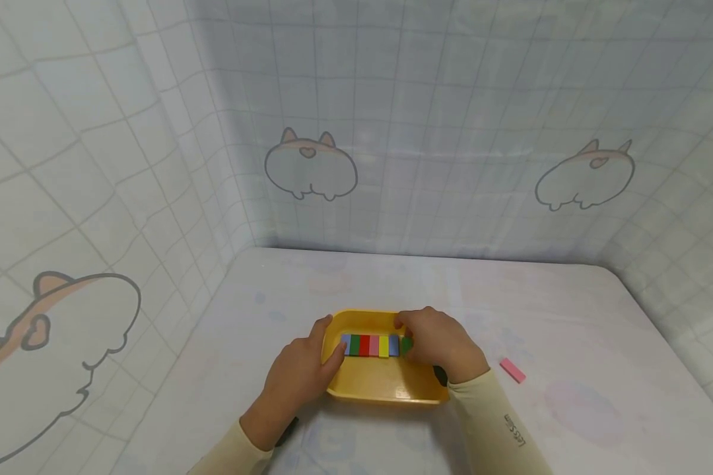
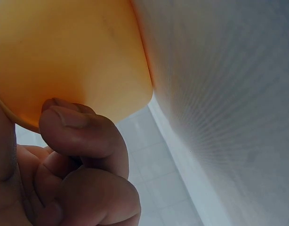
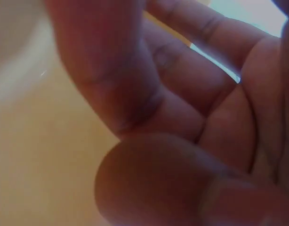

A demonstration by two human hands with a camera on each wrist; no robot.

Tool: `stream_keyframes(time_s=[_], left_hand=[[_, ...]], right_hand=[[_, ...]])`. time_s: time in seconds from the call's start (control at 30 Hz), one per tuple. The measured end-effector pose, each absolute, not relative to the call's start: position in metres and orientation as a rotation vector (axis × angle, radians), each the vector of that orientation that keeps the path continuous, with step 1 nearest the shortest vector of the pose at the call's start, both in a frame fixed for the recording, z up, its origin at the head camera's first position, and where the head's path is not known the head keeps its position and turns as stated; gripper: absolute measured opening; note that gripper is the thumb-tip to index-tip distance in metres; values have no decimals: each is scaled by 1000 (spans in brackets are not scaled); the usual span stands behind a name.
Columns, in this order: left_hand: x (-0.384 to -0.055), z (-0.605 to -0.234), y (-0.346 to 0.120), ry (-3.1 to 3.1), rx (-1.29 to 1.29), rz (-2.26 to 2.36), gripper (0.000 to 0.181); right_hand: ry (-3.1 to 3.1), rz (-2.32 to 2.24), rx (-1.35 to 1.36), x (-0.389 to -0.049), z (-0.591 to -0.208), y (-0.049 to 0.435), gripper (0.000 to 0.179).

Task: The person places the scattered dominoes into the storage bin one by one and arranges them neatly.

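Observation:
A yellow plastic tray (image 1: pixel 380 389) stands on the table with a row of several small coloured blocks (image 1: pixel 373 346) lying side by side in it. My left hand (image 1: pixel 300 369) grips the tray's left side, thumb over the rim and towards the blue block at the row's left end. In the left wrist view, curled fingers (image 2: pixel 83 132) press the tray's outer wall. Over the tray's right part, my right hand (image 1: pixel 442 340) pinches a green block (image 1: pixel 407 344) at the row's right end between thumb and index finger. The right wrist view hides that block behind the fingers.
A single pink block (image 1: pixel 513 370) lies on the white patterned table cover (image 1: pixel 570 316), right of the tray. Behind and at both sides hang grid-patterned cloth walls (image 1: pixel 440 132) with cartoon animal prints.

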State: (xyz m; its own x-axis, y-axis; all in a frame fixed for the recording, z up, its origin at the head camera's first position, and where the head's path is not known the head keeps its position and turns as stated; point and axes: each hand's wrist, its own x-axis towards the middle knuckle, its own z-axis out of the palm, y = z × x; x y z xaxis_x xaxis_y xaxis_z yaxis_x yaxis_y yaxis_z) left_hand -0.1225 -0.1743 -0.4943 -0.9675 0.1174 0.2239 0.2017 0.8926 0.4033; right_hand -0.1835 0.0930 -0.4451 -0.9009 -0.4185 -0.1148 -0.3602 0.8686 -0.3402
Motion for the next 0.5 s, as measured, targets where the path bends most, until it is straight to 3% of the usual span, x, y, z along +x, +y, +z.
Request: stream_keyframes(time_s=[0.5], left_hand=[[-122,-494,-175,-2876,-241,-639,66]], right_hand=[[2834,-477,-584,-184,-448,94,47]])
